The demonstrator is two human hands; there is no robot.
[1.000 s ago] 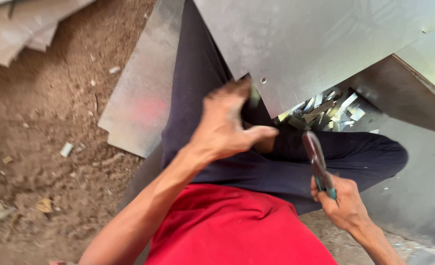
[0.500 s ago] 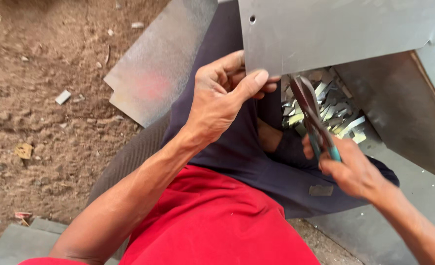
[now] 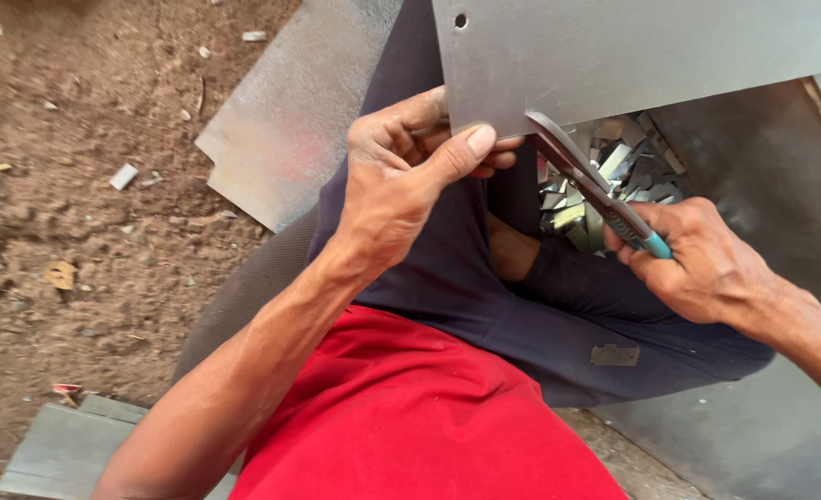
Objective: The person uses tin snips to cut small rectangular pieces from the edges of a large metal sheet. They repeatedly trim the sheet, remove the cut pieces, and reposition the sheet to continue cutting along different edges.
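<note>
While gripped: one sheet [image 3: 633, 56], one snips [image 3: 588, 190].

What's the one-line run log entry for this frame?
left hand: pinching metal sheet edge | right hand: gripping tin snips, blades at sheet edge | offcuts: piled below

Metal offcuts [image 3: 605, 176] lie under the sheet [image 3: 633, 56], right of the leg [image 3: 447, 268].

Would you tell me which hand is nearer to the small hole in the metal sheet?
Left. The left hand pinches the metal sheet at its lower edge, just below the hole; the right hand holds the snips farther off.
</note>
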